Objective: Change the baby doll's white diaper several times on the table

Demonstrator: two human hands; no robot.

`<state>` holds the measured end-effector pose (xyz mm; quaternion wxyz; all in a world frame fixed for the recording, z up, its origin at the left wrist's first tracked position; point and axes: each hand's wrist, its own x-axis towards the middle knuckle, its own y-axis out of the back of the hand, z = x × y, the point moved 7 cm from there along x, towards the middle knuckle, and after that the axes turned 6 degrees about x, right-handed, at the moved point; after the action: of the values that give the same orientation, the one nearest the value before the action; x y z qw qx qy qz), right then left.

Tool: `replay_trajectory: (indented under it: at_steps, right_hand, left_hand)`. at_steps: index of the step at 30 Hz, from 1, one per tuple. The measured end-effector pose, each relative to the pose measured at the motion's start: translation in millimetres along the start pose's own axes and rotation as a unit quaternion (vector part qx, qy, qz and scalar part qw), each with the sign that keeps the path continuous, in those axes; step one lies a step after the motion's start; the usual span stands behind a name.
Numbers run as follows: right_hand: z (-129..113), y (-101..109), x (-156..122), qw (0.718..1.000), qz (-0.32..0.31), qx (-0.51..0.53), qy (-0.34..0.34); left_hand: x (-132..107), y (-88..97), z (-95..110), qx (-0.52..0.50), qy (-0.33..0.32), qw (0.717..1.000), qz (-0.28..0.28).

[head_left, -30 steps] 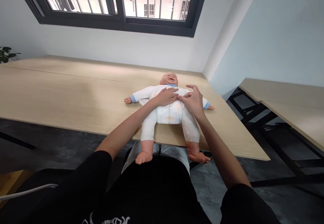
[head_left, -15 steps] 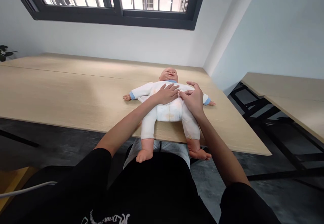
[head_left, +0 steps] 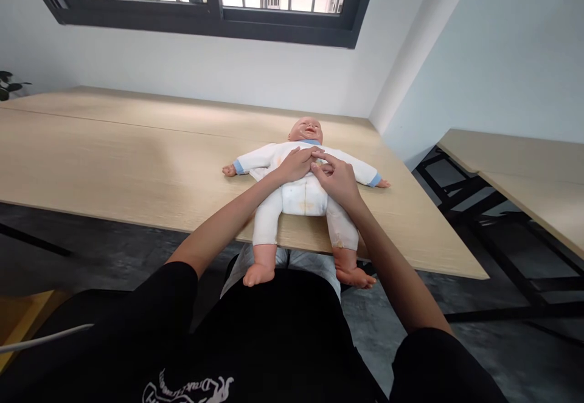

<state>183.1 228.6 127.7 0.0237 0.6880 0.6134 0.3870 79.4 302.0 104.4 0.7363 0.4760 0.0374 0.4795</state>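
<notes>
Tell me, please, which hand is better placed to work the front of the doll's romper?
Probably the right hand: its fingers curl at the midline of the white romper on the baby doll, just below the collar, while the left hand lies flat across the chest.

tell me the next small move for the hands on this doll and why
Probably press the front of the white suit together just below the blue collar. The left hand and right hand meet there on the upper chest of the doll, fingers on the cloth. The doll lies flat on its back on the table, legs over the edge, so it looks steady.
</notes>
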Motion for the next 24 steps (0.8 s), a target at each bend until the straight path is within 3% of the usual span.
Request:
replay_trajectory:
  at_steps: [6,9,12,14,19,24]
  right_hand:
    - [2,-4,-1,0.999,-0.036,0.024,0.005]
    - [3,-3,-1,0.999,-0.019,0.040,-0.004]
    - [4,-2,0,0.999,-0.013,0.042,-0.018]
    - [5,0,0,0.999,-0.006,0.043,-0.033]
    - [8,7,2,0.998,0.007,0.049,-0.046]
    - [8,6,2,0.998,0.007,0.044,-0.034]
  left_hand:
    - [-4,21.4,-9,-0.119,0.011,0.986,0.114]
    - [-21,43.7,-28,-0.107,0.041,0.976,0.185]
    - [-44,62.1,-54,-0.060,0.084,0.974,0.201]
    - [-57,68.8,-69,-0.036,0.100,0.979,0.175]
    - [-70,63.0,-88,-0.029,0.118,0.992,0.030]
    - [-72,59.0,-94,-0.033,0.156,0.987,-0.021]
